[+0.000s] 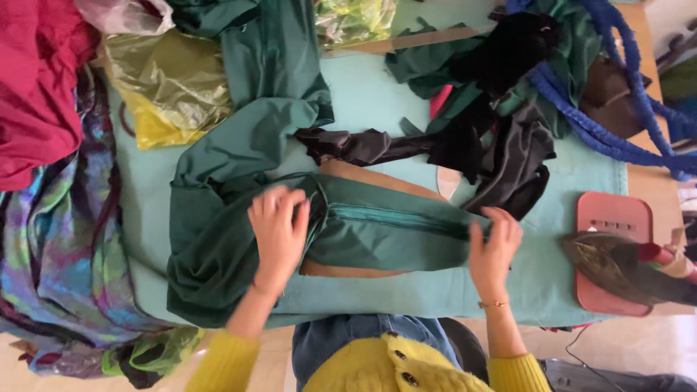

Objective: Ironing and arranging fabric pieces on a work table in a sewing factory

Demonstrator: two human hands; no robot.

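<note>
Left hand (278,234) fingers flat, unclenched, pressing the dark green fabric (363,232) down so the fold holds; right hand (495,245) fingertips pinch the fabric's end at 3 o'clock, keeping the strip taut. Fabric lies centre on the teal ironing pad (377,94), over a brown card template (363,178). Black cloth (377,145) bunched at 12, touching the work. Iron (624,265) parked on pink rest (613,214) at 3, near the right hand. Yellow bag (167,87) at 10, patterned cloth (51,254) at 9

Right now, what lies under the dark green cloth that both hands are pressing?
A brown cardboard piece shows above and below the dark green cloth, on the pale green table cover. Its middle is covered, also by the left hand and right hand.
</note>
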